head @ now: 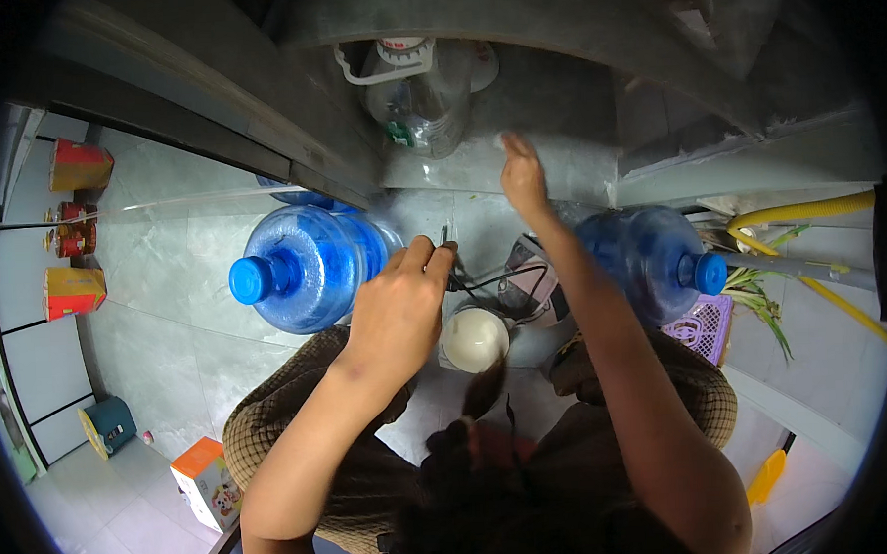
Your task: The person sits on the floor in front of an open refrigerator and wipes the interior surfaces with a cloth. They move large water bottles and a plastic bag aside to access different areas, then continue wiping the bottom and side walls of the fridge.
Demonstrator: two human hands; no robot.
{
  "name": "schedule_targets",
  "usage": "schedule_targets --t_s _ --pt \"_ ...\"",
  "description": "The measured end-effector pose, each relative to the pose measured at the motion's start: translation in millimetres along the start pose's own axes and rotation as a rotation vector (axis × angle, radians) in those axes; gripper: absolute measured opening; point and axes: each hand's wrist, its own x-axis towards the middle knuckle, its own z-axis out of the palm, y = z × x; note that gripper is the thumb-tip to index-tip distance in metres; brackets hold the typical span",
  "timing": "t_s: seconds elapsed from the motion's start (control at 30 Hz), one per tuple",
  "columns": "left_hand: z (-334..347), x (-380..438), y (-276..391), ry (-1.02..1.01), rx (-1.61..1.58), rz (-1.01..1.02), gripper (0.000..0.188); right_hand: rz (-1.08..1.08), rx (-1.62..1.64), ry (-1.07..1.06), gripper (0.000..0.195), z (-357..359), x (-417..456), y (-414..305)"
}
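Note:
My left hand (pixel 407 293) pinches a thin object with a metal tip (pixel 444 234); most of it is hidden by the fingers. A black cord (pixel 497 277) loops to the right from below that hand. A white cup (pixel 476 340) stands on the floor between my knees, just right of the left wrist. My right hand (pixel 522 173) reaches farther forward, slightly blurred, near a clear plastic jug (pixel 418 118) with a white handle. Its fingers look close together, and whether they hold something small cannot be told. Right of the cup lies a grey and pinkish item (pixel 529 277), partly covered by my forearm.
Large blue water bottles stand to the left (pixel 306 264) and right (pixel 643 261). A dark overhanging ledge (pixel 522 47) spans the front. At right are a yellow corrugated hose (pixel 804 213), grey pipe (pixel 799 265), green leaves (pixel 756 297) and purple basket (pixel 702 329). A carton (pixel 209 484) sits left.

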Motion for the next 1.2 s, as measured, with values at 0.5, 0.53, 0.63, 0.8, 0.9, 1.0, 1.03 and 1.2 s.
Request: schedule_targets --t_s 0.5,0.53,0.63,0.8,0.9,1.0,1.03,1.2 --pt "-5 -12 -15 -0.005 0.024 -0.031 0.033 -0.214 -0.319 -0.304 0.047 34 -36 -55" --pt "-7 -10 -15 0.001 0.024 -0.029 0.034 -0.239 -0.335 -0.329 0.046 32 -37 -54" --pt "-8 -2 -10 -0.003 0.003 -0.005 0.036 -0.228 -0.447 -0.345 0.045 29 -14 -35" --pt "-5 -14 -13 0.04 -0.011 -0.008 0.038 -0.208 -0.346 -0.299 0.046 34 -34 -58" --pt "-4 -9 -15 0.054 0.01 0.007 0.039 -0.258 -0.384 -0.346 0.045 27 -26 -46" --pt "-9 -7 -7 0.062 0.001 0.017 0.04 -0.186 -0.399 -0.419 0.045 28 0 -45" --pt "-10 -8 -7 0.058 -0.001 0.016 0.04 -0.153 -0.376 -0.42 0.044 27 5 -48" --pt "-8 -13 -11 0.059 0.0 0.022 0.04 -0.258 -0.336 -0.315 0.043 26 -45 -50"
